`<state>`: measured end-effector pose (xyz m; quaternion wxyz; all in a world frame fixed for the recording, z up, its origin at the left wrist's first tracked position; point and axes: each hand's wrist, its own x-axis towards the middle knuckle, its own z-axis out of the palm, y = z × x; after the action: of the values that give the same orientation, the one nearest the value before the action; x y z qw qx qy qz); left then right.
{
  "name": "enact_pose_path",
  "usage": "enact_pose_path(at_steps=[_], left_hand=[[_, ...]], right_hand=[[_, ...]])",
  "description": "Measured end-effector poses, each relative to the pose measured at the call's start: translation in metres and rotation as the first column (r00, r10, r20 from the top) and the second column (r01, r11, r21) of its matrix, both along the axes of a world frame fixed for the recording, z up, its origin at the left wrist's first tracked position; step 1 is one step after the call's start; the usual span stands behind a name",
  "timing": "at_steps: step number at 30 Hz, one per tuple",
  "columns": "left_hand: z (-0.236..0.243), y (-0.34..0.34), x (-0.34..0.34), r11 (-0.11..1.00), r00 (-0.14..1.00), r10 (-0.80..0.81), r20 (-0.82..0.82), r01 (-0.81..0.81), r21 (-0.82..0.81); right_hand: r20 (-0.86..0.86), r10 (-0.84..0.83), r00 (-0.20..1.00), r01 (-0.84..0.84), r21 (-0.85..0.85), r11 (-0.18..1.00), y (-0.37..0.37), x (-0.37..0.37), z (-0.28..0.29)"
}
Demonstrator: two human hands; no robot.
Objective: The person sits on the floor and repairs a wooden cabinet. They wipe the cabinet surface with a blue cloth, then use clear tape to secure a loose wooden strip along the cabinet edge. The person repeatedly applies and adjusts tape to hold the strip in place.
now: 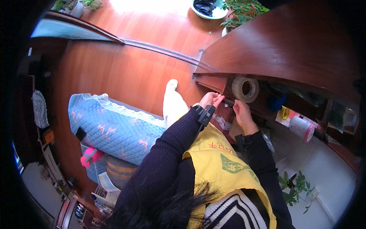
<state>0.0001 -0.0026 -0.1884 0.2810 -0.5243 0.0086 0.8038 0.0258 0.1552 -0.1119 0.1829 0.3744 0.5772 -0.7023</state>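
Both my hands are at the front of a dark wooden shelf, a short way apart. My left hand (212, 100) has its fingertips drawn together beside the wooden edge; whatever they pinch is too small to make out. My right hand (244, 118) is bent upward with thumb and fingers close together, just under a wide roll of clear tape (237, 90). Its fingertips lie close to the roll's lower rim, and I cannot tell whether they touch it or hold something small. Reddish boxes or packets (222, 117) show below and between the hands.
The big wooden top (274, 45) overhangs the shelf on the right. A yellow tape roll (284, 113) and a pink-and-white canister (302, 128) lie farther along. At left stands a seat with a blue quilted cover (114, 126) and a pink object (91, 156). A sliding-door track (160, 50) crosses the floor.
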Motion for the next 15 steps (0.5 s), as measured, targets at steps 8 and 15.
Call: enact_pose_path(at_steps=[8,15], left_hand=[[0.006,-0.001,0.016,0.997,0.967,0.073,-0.246,-0.080,-0.017],[0.000,-0.008,0.015,0.996,0.954,0.063,-0.292,-0.044,0.073]], right_hand=[[0.020,0.669,0.743,-0.650,0.260,0.714,-0.003,-0.020,0.052],[-0.084,0.913,0.400,-0.482,0.828,0.288,-0.036,-0.065,0.063]])
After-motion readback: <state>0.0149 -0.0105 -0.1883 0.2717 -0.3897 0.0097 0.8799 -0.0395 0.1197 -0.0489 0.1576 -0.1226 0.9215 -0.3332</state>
